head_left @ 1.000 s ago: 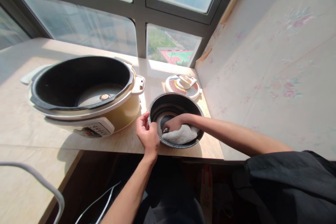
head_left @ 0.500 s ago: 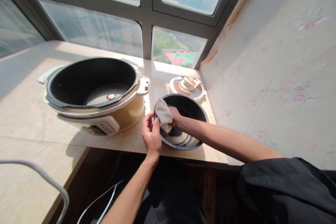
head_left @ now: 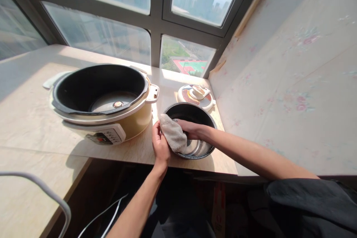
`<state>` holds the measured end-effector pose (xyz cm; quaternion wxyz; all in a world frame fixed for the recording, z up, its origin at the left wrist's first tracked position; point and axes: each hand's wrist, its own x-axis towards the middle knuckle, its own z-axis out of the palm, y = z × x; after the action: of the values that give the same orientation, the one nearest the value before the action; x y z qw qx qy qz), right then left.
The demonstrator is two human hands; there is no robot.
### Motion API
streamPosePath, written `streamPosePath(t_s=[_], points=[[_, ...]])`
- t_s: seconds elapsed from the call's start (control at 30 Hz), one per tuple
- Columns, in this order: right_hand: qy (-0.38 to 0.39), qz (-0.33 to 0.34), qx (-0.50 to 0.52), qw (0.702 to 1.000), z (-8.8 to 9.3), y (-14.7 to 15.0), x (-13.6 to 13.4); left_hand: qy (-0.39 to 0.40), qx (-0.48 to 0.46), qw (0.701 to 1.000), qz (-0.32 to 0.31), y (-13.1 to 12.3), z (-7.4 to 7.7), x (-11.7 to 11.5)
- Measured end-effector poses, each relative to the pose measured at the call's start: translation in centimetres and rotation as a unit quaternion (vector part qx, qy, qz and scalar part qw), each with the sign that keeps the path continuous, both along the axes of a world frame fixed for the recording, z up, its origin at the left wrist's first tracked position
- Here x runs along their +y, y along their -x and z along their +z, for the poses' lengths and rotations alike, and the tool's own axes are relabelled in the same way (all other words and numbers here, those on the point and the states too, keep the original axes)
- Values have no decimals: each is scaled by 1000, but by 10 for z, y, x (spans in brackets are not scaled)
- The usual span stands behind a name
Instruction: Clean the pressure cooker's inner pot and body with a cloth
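A dark round inner pot (head_left: pixel 199 148) stands on the pale marbled counter near its front edge. My left hand (head_left: pixel 161 145) grips the pot's left rim, its fingers partly hidden by a light grey cloth (head_left: pixel 174 134). My right hand (head_left: pixel 188 128) reaches in from the right and is closed on the cloth, pressing it at the left inner wall; part of the cloth hangs over the rim. To the left stands the pressure cooker body (head_left: pixel 134 119), uncovered, with a black, hollow inside. Behind the pot lies the cooker's lid (head_left: pixel 192 95), white with a shiny top.
The counter (head_left: pixel 25 119) runs along a dark-framed window (head_left: pixel 156 26). A flower-patterned wall (head_left: pixel 292 81) closes off the right side. A grey cable (head_left: pixel 47 186) crosses the lower left, and thinner white cables (head_left: pixel 111 215) hang below the counter's front edge.
The cloth has shifted a little and spread lower over the pot's left rim, and my right hand has moved slightly with it. My left hand stays at the rim. The view has tilted slightly.
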<state>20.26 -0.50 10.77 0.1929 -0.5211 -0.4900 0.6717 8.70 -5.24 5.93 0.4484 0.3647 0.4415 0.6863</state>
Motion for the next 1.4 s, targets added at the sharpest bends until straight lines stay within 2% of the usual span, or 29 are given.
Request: streamPosePath(t_s=[0.1, 0.2, 0.37, 0.47, 0.57, 0.7, 0.8, 0.97, 1.07, 1.13, 1.2, 1.4], points=[[73, 20, 73, 994, 13, -8, -6, 4, 3, 1000, -4, 1, 0, 0], [79, 63, 65, 993, 21, -18, -11, 12, 11, 1000, -9, 2, -2, 1], [97, 124, -82, 984, 40, -45, -15, 31, 27, 999, -11, 3, -3, 2], [41, 204, -196, 958, 55, -63, -8, 31, 14, 999, -14, 3, -2, 3], [-76, 295, -315, 899, 70, -75, 3, 52, -15, 997, -53, 7, -2, 6], [-201, 377, -437, 791, 83, -81, 16, 73, -20, 990, -115, 16, -5, 12], [-300, 366, -514, 715, 86, -79, 21, 75, -14, 990, -120, 18, -6, 13], [-438, 331, -539, 639, 77, -66, 29, 49, -4, 992, -118, 19, -10, 11], [-516, 335, -512, 600, 64, -51, 34, 35, 6, 989, -145, 23, -15, 11], [-538, 344, -474, 607, 55, -39, 33, 30, 8, 985, -172, 25, -19, 10], [-549, 343, -425, 633, 47, -28, 25, 34, 2, 981, -192, 24, -22, 9], [-503, 235, -300, 776, 39, -10, -15, 25, 10, 984, -174, 18, -24, 0]])
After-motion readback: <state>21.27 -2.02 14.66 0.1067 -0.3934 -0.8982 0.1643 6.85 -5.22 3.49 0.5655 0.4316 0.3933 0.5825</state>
